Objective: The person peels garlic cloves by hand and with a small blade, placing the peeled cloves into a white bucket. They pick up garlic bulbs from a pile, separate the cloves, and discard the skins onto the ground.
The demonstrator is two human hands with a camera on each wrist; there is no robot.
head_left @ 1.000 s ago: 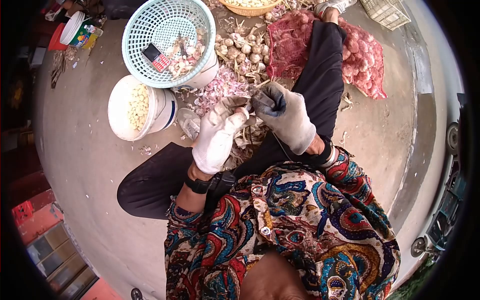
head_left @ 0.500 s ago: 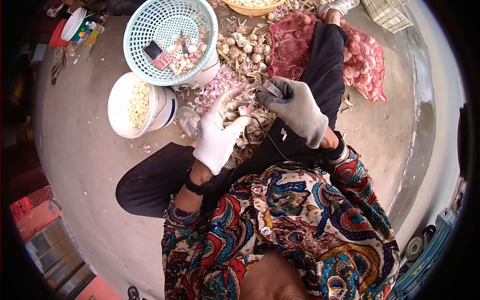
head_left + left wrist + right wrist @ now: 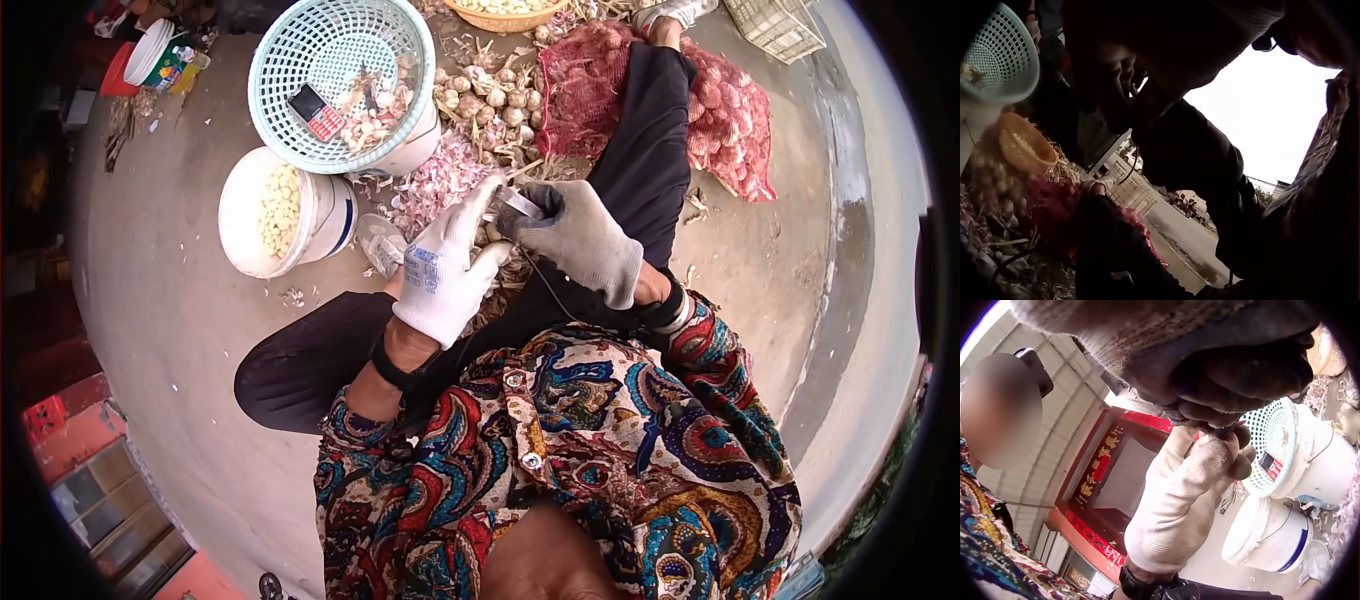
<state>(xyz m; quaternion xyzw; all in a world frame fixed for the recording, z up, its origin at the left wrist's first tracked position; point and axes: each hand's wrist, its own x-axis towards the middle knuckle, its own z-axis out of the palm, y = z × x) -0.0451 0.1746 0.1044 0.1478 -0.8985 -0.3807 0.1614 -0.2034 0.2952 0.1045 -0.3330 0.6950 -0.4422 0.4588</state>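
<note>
In the head view my left hand (image 3: 440, 270), in a white knit glove, pinches a garlic clove between thumb and fingers. The clove is mostly hidden by the fingers. My right hand (image 3: 585, 240), in a glove with a dark palm, grips a small knife with a short flat metal blade (image 3: 520, 204). The blade points at the left fingertips, and the two hands meet there. Below them lie pink and white garlic skins (image 3: 440, 180) and dry stalks. Beyond is a heap of whole garlic bulbs (image 3: 490, 98). The left wrist view is dark.
A white bucket (image 3: 238, 215) holds peeled cloves. Behind it a pale blue basket (image 3: 275, 130), with a phone (image 3: 317, 112) and garlic pieces inside, sits on another bucket. A red mesh sack of garlic (image 3: 735, 120) lies beside the outstretched leg. An orange basket (image 3: 505, 20) and a crate (image 3: 772, 30) stand farther off.
The hands moved apart, showing the blade and a pinkish clove in the left fingers, then came together again. The left hand has turned so its printed back shows.
</note>
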